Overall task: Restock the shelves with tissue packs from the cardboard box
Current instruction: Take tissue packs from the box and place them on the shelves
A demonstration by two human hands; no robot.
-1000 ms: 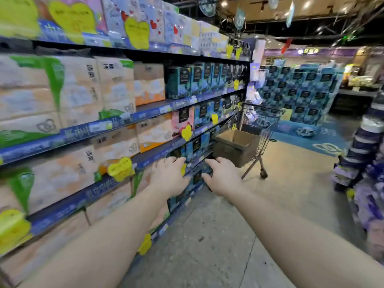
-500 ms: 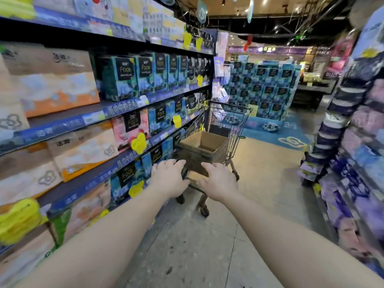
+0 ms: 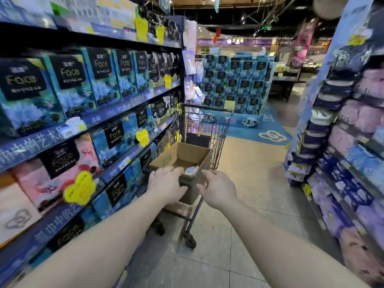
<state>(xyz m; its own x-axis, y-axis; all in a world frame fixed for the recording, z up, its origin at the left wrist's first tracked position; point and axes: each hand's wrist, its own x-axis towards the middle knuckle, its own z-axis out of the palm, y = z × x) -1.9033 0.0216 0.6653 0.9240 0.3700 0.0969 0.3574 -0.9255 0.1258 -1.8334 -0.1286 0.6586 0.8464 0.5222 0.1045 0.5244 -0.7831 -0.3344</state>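
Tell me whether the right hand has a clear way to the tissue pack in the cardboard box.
Probably yes: the right hand sits beside the open-topped cardboard box, and the tissue pack lies uncovered.

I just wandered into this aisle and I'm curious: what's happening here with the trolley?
A person is in a shop aisle with both hands on a small shopping cart. The left hand and right hand grip its handle. An open cardboard box sits in the cart, looking mostly empty, with one small pale pack showing at its near edge. The shelves on the left are filled with blue tissue packs. No pack is being lifted right now.
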